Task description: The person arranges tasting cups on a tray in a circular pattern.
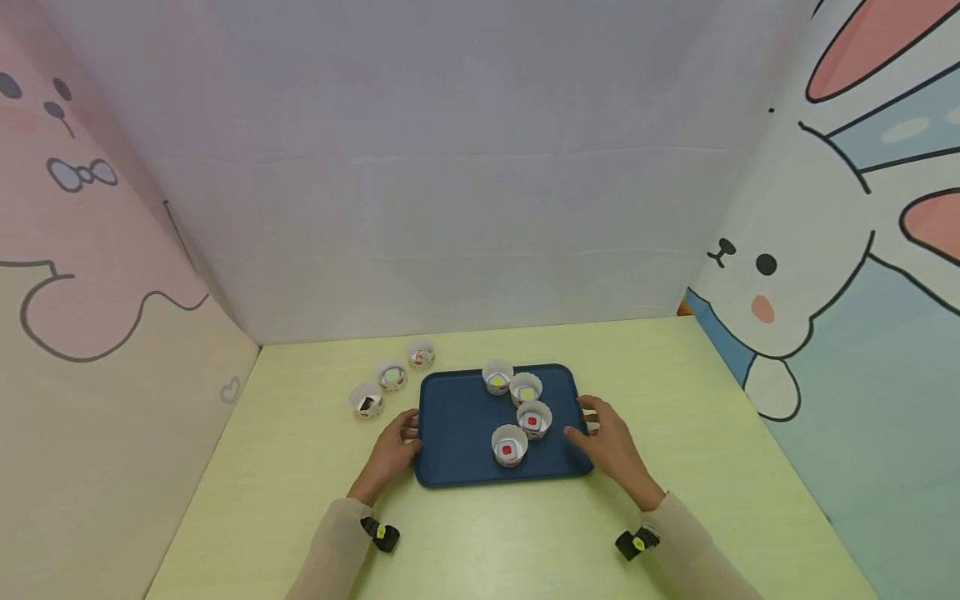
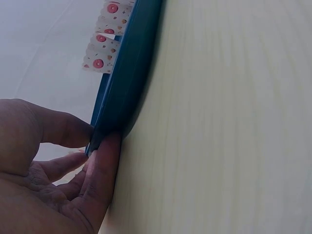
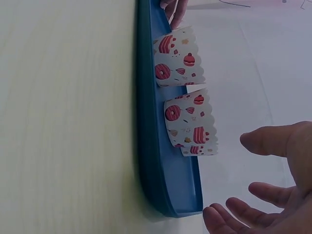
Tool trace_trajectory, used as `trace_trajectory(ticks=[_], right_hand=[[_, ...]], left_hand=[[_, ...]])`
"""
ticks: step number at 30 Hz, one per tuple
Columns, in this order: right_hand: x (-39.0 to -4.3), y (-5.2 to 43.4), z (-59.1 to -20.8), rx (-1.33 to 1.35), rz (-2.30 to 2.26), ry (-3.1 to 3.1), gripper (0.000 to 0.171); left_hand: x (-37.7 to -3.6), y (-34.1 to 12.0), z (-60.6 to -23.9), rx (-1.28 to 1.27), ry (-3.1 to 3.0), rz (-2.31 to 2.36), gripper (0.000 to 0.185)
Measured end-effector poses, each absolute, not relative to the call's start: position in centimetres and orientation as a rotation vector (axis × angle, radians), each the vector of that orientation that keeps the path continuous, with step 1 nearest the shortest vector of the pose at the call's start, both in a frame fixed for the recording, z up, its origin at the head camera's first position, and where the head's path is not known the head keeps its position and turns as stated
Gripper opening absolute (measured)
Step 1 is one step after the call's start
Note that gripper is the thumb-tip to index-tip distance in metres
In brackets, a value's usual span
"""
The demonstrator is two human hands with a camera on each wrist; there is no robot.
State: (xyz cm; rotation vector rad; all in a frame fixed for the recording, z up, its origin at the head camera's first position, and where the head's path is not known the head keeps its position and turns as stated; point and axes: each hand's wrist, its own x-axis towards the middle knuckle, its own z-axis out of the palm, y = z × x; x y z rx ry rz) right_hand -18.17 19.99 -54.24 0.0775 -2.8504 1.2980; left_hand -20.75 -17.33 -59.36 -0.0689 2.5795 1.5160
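**Hands at both ends of the blue tray**

Left hand (image 1: 393, 450) grips the left rim of the blue tray (image 1: 461, 433); the left wrist view shows the thumb above the lip and the fingers (image 2: 105, 165) curled under it, a real pinch on the edge. Right hand (image 1: 611, 446) sits at the right rim, but the right wrist view shows its fingers (image 3: 265, 192) spread and relaxed, just off the edge, holding nothing.

Tray lies flat on the yellow-green tabletop (image 1: 675, 400), roughly centred before the person, nearer the back wall than the front edge.

On the tray: four paper cups (image 1: 510, 444), printed with doughnuts and cakes. Two hold something yellow, two something red. They stand close together on the right half, none touching the hands.

Handling, as judged: tray looks like stiff moulded plastic with a raised, rounded lip, light enough for a two-sided hold. Best purchase is at the short rims, thumb over, fingers under. Surface looks smooth, so the cups may slide or tip if the tray tilts; the cups look thin, light and easily crushed.

Nearby: three more paper cups (image 1: 391, 375) stand in a diagonal row on the tabletop just off the tray's left rear corner, close to the left hand. Cartoon panels wall the left and right sides.
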Motion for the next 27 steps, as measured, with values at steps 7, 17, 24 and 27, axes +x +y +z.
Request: trace_trajectory(ticks=[7,17,24,27], right_hand=[[-19.0,20.5,-55.0,0.036,1.385,-2.882,0.067],[-20.3,21.4,-55.8,-0.042,1.557,-2.894,0.065],[-21.4,22.3,-56.5,-0.071,1.637,-2.884,0.064],[-21.7,22.4,-56.7,-0.058,1.611,-2.883,0.062]], left_hand=[[-20.8,-17.3,-59.5,-0.076,2.562,1.535,0.058],[-20.8,-17.3,-59.5,-0.070,2.575,1.528,0.058],[-20.6,-17.2,-59.2,-0.070,2.571,1.535,0.057],[-20.5,-17.3,-59.0,-0.070,2.573,1.533,0.057]])
